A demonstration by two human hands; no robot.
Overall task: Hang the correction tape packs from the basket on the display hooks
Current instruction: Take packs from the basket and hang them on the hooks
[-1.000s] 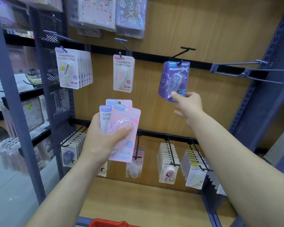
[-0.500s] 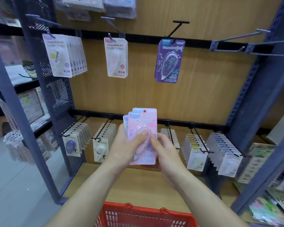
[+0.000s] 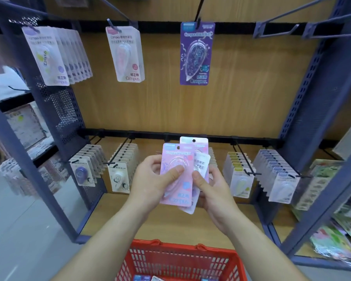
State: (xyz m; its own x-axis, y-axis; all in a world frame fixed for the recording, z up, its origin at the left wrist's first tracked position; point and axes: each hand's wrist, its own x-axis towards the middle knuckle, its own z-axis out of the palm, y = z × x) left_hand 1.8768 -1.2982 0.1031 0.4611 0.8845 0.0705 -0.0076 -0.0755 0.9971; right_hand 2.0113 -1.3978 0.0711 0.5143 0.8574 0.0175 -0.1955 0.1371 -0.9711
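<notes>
Both hands are closed on a small fan of correction tape packs just below the middle of the view, toward 6 o'clock. The left hand (image 3: 150, 180) pinches the front pink pack (image 3: 175, 192) with its thumb on the blister, and the right hand (image 3: 212, 188) grips the rear packs (image 3: 197, 147) that stick out at 1 o'clock of it, thumb on top and fingers underneath. A few more packs seem to lie in the red basket (image 3: 180, 248) at the bottom edge, at 6 o'clock of the hands. I judge the step to be separating one pack from the bunch before it goes up to a hook. The glossy cards and blisters are stacked askew, so as one is drawn out the others could slide free and drop onto the shelf or past the basket. Sorting is the next risk: a purple pack (image 3: 197, 55) hangs at 12 o'clock, a pale pink one (image 3: 128, 55) at 11 o'clock, a full row (image 3: 49, 57) at 10 o'clock, and bare hooks (image 3: 259, 31) reach out at 1 o'clock, so a pack could land on the wrong hook if its print is not matched. The hang hole in each card looks small, so a tilted approach could miss the hook tip, bend the card, or knock a hanging pack loose.
</notes>
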